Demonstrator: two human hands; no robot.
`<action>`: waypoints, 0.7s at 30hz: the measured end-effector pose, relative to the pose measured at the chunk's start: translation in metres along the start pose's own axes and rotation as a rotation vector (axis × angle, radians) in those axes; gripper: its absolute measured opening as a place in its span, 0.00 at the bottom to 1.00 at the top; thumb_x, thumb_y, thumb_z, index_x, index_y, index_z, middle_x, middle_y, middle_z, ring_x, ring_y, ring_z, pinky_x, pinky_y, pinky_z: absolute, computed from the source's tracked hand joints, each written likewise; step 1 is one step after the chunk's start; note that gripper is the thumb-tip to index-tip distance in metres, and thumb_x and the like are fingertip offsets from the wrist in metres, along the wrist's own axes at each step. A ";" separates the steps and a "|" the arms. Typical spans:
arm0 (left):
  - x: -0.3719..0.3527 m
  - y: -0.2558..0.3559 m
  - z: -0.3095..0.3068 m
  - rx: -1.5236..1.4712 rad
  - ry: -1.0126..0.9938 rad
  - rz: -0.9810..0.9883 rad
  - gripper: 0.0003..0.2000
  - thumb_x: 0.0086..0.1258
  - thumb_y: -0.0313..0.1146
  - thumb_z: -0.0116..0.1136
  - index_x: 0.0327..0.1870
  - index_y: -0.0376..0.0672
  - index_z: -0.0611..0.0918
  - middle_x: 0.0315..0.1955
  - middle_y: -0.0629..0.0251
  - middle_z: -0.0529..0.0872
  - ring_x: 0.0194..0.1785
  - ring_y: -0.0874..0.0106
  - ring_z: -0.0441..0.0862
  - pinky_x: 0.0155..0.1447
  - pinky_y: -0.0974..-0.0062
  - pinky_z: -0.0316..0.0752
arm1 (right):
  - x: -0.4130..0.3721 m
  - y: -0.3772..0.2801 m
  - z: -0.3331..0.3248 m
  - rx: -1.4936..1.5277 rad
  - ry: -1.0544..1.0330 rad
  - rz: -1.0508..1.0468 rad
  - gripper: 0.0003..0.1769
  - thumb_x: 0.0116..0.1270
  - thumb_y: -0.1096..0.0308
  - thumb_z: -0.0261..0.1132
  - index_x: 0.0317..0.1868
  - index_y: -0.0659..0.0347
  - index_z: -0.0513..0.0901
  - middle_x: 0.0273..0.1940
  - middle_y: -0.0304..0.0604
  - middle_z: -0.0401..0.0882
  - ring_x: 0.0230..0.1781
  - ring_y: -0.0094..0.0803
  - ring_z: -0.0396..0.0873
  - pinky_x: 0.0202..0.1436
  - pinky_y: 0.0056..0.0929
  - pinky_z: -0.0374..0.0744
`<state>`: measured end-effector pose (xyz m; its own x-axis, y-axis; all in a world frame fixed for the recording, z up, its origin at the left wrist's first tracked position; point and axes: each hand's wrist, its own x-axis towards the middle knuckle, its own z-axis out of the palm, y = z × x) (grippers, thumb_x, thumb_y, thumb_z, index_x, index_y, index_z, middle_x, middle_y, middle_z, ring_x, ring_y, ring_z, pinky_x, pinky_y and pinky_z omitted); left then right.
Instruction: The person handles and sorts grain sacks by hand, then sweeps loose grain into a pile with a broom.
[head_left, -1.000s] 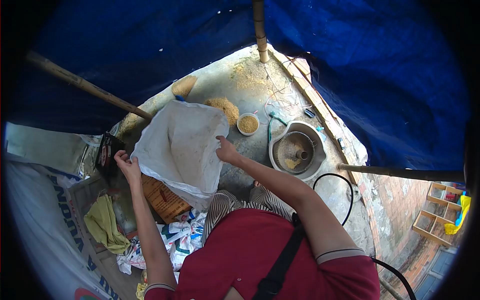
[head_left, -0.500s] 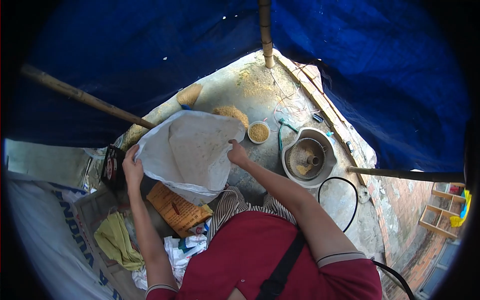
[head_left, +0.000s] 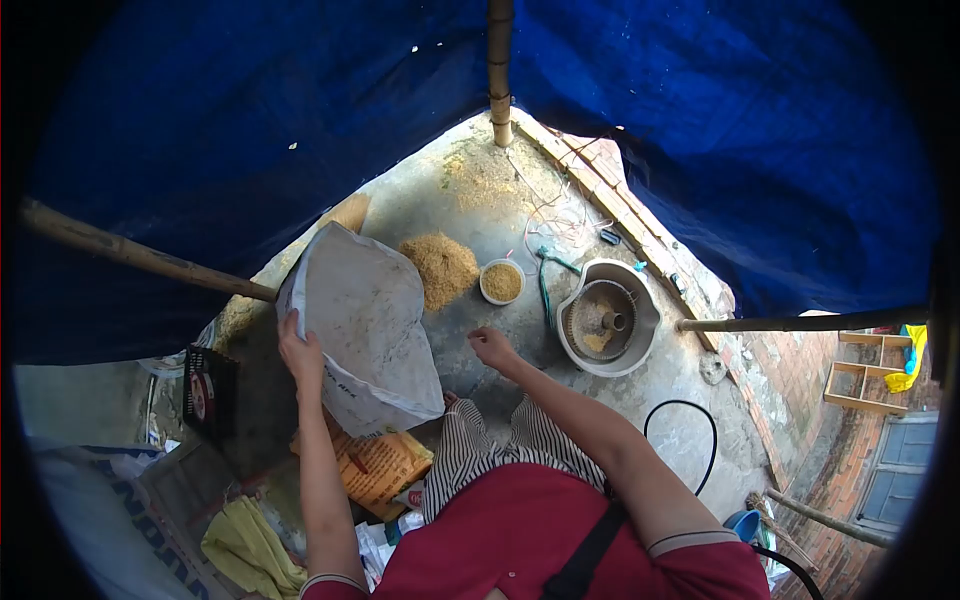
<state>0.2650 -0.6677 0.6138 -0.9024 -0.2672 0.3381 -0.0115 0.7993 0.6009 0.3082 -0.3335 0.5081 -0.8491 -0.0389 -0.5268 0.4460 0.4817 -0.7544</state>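
A large white woven sack (head_left: 365,310) stands with its mouth spread, tilted to the left of my legs. My left hand (head_left: 301,355) is closed on the sack's left rim, with the fingertips partly hidden. Apart from the sack, my right hand (head_left: 492,349) hovers over the concrete with loosely bent fingers and nothing visible in it. A white tub (head_left: 502,282) full of yellowish grain stands just beyond that hand. Beside the tub lies a heap of grain (head_left: 440,268) on the floor.
To the right stands a grey basin-like machine (head_left: 645,325) with a ribbed drum and a little grain inside. A black hose (head_left: 713,440) loops nearby. An orange printed bag (head_left: 385,475), a yellow-green cloth (head_left: 250,548) and a black crate (head_left: 212,390) lie left. Bamboo poles (head_left: 499,70) hold up blue tarp.
My right hand has let go of the sack's right rim and moved slightly away from it. The sack's mouth has narrowed and sagged, uncovering more of the grain heap. The view has shifted.
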 end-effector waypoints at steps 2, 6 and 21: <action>-0.007 -0.005 0.029 0.026 -0.016 -0.035 0.20 0.49 0.18 0.50 0.47 0.31 0.74 0.48 0.49 0.73 0.54 0.54 0.69 0.58 0.66 0.63 | 0.009 0.015 -0.016 -0.023 0.018 0.031 0.18 0.60 0.64 0.51 0.49 0.62 0.74 0.36 0.45 0.78 0.30 0.28 0.77 0.31 0.25 0.77; -0.010 0.005 0.070 -0.030 -0.022 -0.038 0.20 0.49 0.19 0.49 0.48 0.30 0.73 0.49 0.49 0.72 0.54 0.54 0.68 0.58 0.66 0.63 | 0.010 0.023 -0.039 0.289 -0.005 0.209 0.17 0.61 0.66 0.50 0.49 0.62 0.74 0.37 0.44 0.78 0.31 0.28 0.78 0.32 0.27 0.78; -0.006 -0.003 0.259 -0.136 -0.075 0.035 0.23 0.50 0.21 0.51 0.52 0.31 0.71 0.53 0.52 0.69 0.56 0.57 0.68 0.59 0.67 0.64 | 0.118 0.189 -0.027 0.686 0.104 0.390 0.16 0.64 0.71 0.45 0.50 0.62 0.72 0.38 0.45 0.77 0.35 0.32 0.78 0.39 0.30 0.78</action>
<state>0.1586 -0.5290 0.4230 -0.9308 -0.1959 0.3085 0.0739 0.7257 0.6841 0.2852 -0.2237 0.3139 -0.6032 0.1200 -0.7885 0.7623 -0.2043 -0.6142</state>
